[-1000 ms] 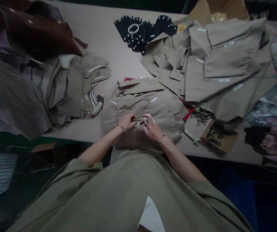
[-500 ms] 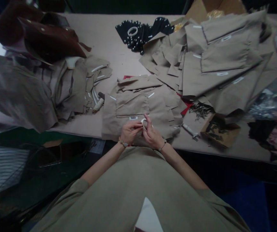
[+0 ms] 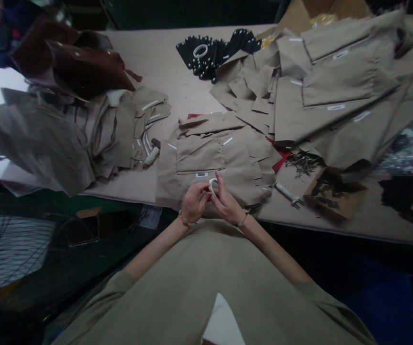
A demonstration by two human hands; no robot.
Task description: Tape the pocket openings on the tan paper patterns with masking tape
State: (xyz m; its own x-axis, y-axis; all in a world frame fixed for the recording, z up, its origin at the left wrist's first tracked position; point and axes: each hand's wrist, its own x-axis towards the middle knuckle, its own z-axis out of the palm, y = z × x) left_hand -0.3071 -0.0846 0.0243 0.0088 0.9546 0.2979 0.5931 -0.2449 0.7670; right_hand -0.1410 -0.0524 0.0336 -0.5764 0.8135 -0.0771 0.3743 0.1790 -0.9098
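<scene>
Just above the near edge of the table, my right hand grips a narrow white roll of tape, its index finger stretched up along the roll's right side. My left hand is closed, its fingertips pinched at the roll's left edge; whether they hold a loose end of tape is too small to make out. Beneath both hands lies a stack of beige cut fabric pieces. The top piece carries a stitched pocket, a small white label and short white strips near the pocket's upper corners.
Beige fabric piles lie left and right. A brown leather-like bundle sits far left. Black dotted cloth bears another white ring-shaped roll. Right of the stack are thread snips and an open cardboard box of small dark pieces.
My left hand has rolled slightly and its fingers have shifted at the roll's edge. The roll is turned a little in my right hand. The whole view has shifted slightly.
</scene>
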